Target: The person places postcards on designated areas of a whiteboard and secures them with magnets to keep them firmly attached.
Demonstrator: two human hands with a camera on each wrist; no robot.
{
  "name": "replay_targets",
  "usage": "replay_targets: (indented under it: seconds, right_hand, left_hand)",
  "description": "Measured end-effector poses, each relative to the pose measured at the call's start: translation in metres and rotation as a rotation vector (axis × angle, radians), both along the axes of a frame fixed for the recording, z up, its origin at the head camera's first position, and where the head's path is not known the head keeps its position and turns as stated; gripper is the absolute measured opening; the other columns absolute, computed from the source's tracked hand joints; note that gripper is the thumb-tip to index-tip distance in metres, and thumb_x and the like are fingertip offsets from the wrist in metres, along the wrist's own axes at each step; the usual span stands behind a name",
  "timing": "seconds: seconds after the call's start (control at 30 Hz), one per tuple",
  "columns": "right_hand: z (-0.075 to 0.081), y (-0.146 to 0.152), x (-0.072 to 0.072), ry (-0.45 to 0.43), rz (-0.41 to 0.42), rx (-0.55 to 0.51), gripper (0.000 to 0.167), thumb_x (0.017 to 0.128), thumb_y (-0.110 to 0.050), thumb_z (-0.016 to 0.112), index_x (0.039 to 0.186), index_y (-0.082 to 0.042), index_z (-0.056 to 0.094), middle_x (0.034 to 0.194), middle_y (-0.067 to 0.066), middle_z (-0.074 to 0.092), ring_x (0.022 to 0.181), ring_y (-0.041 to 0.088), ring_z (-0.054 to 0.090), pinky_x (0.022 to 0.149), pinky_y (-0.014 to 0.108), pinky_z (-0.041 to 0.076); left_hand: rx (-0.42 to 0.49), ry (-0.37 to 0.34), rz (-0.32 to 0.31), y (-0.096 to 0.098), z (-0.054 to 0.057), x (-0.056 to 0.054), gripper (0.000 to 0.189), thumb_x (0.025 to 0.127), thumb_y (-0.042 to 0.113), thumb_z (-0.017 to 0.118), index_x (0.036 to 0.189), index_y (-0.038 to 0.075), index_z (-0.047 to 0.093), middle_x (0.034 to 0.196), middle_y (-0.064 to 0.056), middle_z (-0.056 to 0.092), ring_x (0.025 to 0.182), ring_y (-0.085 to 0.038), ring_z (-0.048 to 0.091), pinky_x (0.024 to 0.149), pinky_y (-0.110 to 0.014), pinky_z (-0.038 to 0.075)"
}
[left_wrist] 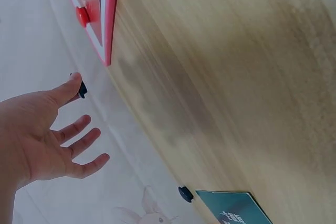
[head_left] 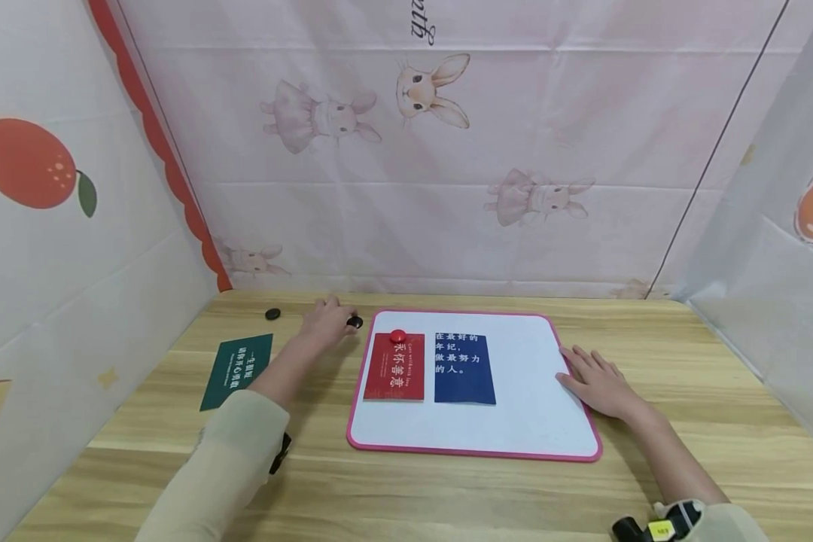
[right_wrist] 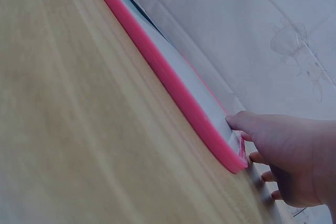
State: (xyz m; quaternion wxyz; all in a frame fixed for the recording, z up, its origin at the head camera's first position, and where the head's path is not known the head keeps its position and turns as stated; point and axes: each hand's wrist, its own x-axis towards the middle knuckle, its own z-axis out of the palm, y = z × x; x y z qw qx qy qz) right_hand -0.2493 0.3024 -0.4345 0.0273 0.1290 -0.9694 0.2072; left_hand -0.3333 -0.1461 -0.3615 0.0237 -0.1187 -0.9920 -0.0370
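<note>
My left hand (head_left: 327, 322) pinches a black round magnet (head_left: 354, 322) between thumb and finger, just off the far left corner of the whiteboard (head_left: 522, 421). The magnet (left_wrist: 82, 89) shows at the thumb tip in the left wrist view, the other fingers spread loosely. On the board, a red card (head_left: 394, 373) has a red magnet (head_left: 397, 336) at its top. Beside it lies a blue card (head_left: 464, 376) with white writing. My right hand (head_left: 599, 382) rests at the board's right edge, thumb on its surface and fingers spread outward.
A green card (head_left: 235, 371) lies on the wooden table (head_left: 447, 497), left of the board under the left forearm's side. Another black magnet (head_left: 273, 314) sits behind that card. A rabbit-print cloth (head_left: 379, 218) hangs along the table's far edge.
</note>
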Motion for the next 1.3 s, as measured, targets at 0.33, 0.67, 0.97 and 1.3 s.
replay_targets:
  seconds: [0.33, 0.67, 0.97, 1.3]
  right_hand:
    - [0.0, 0.0, 0.0, -0.001, -0.002, 0.003, 0.066, 0.094, -0.043, 0.045, 0.14, 0.003, 0.029, 0.14, 0.032, 0.021, 0.125, 0.056, 0.011, 0.095, 0.068, 0.006]
    - [0.001, -0.001, 0.0, -0.006, 0.0, 0.004, 0.066, 0.094, -0.043, 0.045, 0.14, 0.003, 0.029, 0.141, 0.032, 0.021, 0.124, 0.056, 0.011, 0.095, 0.068, 0.006]
    - [0.002, -0.001, 0.001, 0.002, 0.001, 0.006, 0.065, 0.094, -0.042, 0.045, 0.139, 0.004, 0.03, 0.14, 0.033, 0.022, 0.124, 0.057, 0.012, 0.094, 0.069, 0.007]
    - [0.001, -0.001, 0.002, 0.002, -0.002, 0.001, 0.067, 0.094, -0.043, 0.045, 0.14, 0.003, 0.03, 0.14, 0.033, 0.022, 0.124, 0.056, 0.011, 0.094, 0.069, 0.007]
  left_hand:
    - [-0.046, 0.017, -0.024, 0.009, 0.0, -0.003, 0.035, 0.09, 0.031, 0.059, 0.12, 0.014, 0.059, 0.111, -0.019, 0.047, 0.103, -0.036, 0.043, 0.081, -0.054, 0.042]
    - [-0.022, 0.053, -0.086, 0.024, 0.0, -0.002, 0.03, 0.09, 0.026, 0.061, 0.115, 0.011, 0.061, 0.106, -0.017, 0.049, 0.101, -0.034, 0.043, 0.077, -0.045, 0.045]
    - [-0.021, 0.033, -0.076, 0.043, 0.003, -0.001, 0.035, 0.089, 0.027, 0.061, 0.121, 0.013, 0.058, 0.109, -0.016, 0.051, 0.107, -0.034, 0.041, 0.082, -0.049, 0.042]
    - [-0.017, 0.044, -0.071, 0.063, 0.0, -0.001, 0.04, 0.087, 0.026, 0.064, 0.125, 0.014, 0.056, 0.115, -0.015, 0.051, 0.11, -0.032, 0.042, 0.086, -0.051, 0.04]
